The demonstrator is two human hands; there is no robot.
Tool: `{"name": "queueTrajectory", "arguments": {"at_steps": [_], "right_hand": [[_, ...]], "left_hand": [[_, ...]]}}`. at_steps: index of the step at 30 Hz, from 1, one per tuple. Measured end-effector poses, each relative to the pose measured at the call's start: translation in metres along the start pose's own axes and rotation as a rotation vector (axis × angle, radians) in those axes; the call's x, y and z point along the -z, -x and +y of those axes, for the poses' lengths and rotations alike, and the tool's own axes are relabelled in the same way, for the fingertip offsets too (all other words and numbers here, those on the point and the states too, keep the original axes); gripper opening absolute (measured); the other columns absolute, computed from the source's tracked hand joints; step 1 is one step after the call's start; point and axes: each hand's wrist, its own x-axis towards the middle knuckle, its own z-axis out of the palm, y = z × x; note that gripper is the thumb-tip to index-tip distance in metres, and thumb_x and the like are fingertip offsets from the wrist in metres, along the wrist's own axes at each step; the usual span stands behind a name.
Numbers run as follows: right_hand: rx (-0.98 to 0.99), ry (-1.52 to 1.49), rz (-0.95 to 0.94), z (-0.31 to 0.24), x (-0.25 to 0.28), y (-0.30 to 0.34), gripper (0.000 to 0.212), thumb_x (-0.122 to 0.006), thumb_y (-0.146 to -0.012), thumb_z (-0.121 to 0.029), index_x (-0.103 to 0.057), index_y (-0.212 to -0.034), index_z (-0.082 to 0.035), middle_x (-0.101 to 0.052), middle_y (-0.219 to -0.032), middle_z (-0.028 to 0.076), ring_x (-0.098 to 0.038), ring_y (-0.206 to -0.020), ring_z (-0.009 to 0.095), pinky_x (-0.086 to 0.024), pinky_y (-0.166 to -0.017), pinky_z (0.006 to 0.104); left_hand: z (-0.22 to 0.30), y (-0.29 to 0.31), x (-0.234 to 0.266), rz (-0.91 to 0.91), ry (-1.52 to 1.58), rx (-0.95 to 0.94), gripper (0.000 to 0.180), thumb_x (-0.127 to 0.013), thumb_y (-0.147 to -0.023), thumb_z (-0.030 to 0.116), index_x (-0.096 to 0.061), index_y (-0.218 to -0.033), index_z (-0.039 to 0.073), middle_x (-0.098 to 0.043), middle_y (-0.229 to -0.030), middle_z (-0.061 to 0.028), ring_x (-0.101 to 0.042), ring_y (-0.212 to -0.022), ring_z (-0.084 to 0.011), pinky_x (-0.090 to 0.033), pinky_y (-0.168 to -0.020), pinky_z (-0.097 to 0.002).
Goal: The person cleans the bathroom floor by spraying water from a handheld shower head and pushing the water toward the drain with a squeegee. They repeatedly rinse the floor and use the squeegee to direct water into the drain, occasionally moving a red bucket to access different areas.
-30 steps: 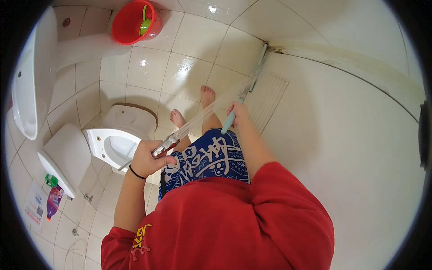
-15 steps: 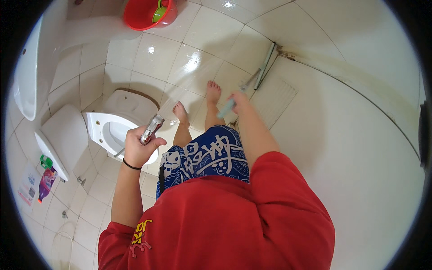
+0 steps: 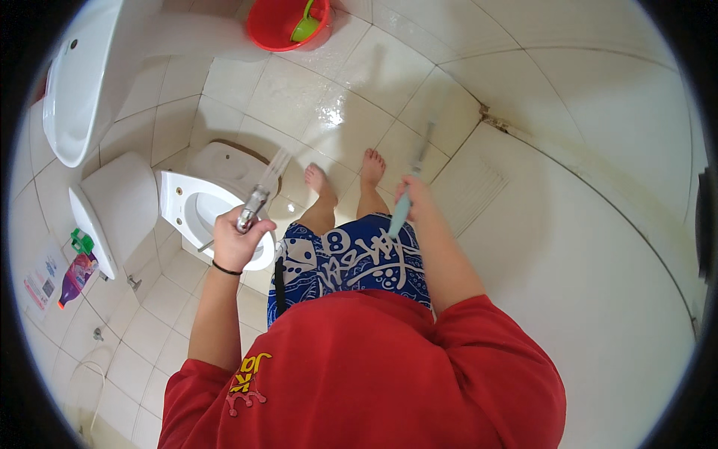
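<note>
My left hand (image 3: 238, 239) is closed around a chrome handheld sprayer (image 3: 255, 203), held above the toilet side of the floor. Clear water (image 3: 277, 166) fans out of its head, away from me. On the right, my right hand (image 3: 417, 197) grips a squeegee (image 3: 401, 215) by its pale blue-green handle. Its shaft points forward over the wet floor tiles (image 3: 389, 63); the blade end is smeared by motion. Both bare feet stand on the tiles between my hands, ahead of the blue patterned shorts.
To the left is a white toilet (image 3: 173, 206) with its lid beside it. A sink (image 3: 78, 90) juts out at the far left. Ahead, a red bucket (image 3: 265, 26) holds a green dipper (image 3: 305, 30). A purple bottle (image 3: 76, 278) is at the left; a white wall (image 3: 568, 247) rises along the right.
The squeegee has swung left, away from the wall corner where its blade was. Its handle is now nearer my shorts. The sprayer stays by the toilet; the whole view has shifted slightly.
</note>
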Motion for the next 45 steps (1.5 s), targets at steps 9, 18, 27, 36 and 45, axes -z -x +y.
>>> {"name": "queueTrajectory", "arguments": {"at_steps": [9, 18, 27, 36, 45], "right_hand": [[0.315, 0.159, -0.256, -0.013, -0.130, -0.077, 0.007, -0.048, -0.080, -0.007, -0.054, -0.079, -0.005, -0.051, -0.074, 0.008, -0.053, -0.072, 0.019, -0.047, -0.062, 0.0307], [0.130, 0.287, -0.075, 0.018, -0.079, 0.020, 0.022, -0.049, -0.083, -0.016, -0.042, -0.063, -0.010, -0.044, -0.053, 0.002, -0.046, -0.047, 0.015, -0.039, -0.044, 0.0288], [-0.178, -0.060, 0.146, 0.045, -0.136, -0.011, 0.012, -0.049, -0.082, -0.014, -0.046, -0.074, -0.005, -0.048, -0.061, 0.009, -0.049, -0.050, 0.023, -0.047, -0.049, 0.0358], [0.062, 1.098, 0.092, 0.161, -0.169, 0.026, 0.036, -0.053, -0.081, -0.019, -0.043, -0.108, 0.002, -0.053, -0.081, 0.022, -0.056, -0.074, 0.036, -0.047, -0.060, 0.0424], [0.436, 1.844, 0.208, 0.056, -0.224, -0.024, 0.067, -0.055, -0.078, -0.033, -0.027, -0.136, -0.012, -0.021, -0.137, 0.025, -0.023, -0.127, 0.042, -0.027, -0.101, 0.0478]], "left_hand": [[0.024, -0.034, 0.006, -0.168, -0.052, -0.156, 0.045, -0.082, -0.060, 0.032, -0.049, -0.058, 0.002, -0.044, -0.049, -0.0062, -0.037, -0.045, -0.0153, -0.036, -0.046, -0.0292], [0.003, -0.043, 0.084, -0.214, 0.032, -0.105, 0.044, -0.081, -0.062, 0.031, -0.048, -0.060, 0.001, -0.040, -0.049, -0.0039, -0.033, -0.048, -0.0146, -0.034, -0.046, -0.0281], [-0.072, -0.038, 0.092, -0.326, -0.199, 0.111, 0.052, -0.060, -0.075, 0.052, -0.055, -0.078, 0.000, -0.060, -0.067, -0.0180, -0.059, -0.067, -0.0357, -0.045, -0.061, -0.0394], [-0.118, -0.008, 0.071, -0.434, -0.175, 0.236, 0.052, -0.056, -0.076, 0.055, -0.055, -0.085, 0.003, -0.060, -0.072, -0.0208, -0.060, -0.075, -0.0384, -0.046, -0.067, -0.0425], [-0.149, 0.001, 0.019, -0.524, -0.077, 0.327, 0.054, -0.051, -0.076, 0.058, -0.058, -0.087, 0.005, -0.061, -0.074, -0.0199, -0.060, -0.076, -0.0374, -0.046, -0.068, -0.0436]]}}
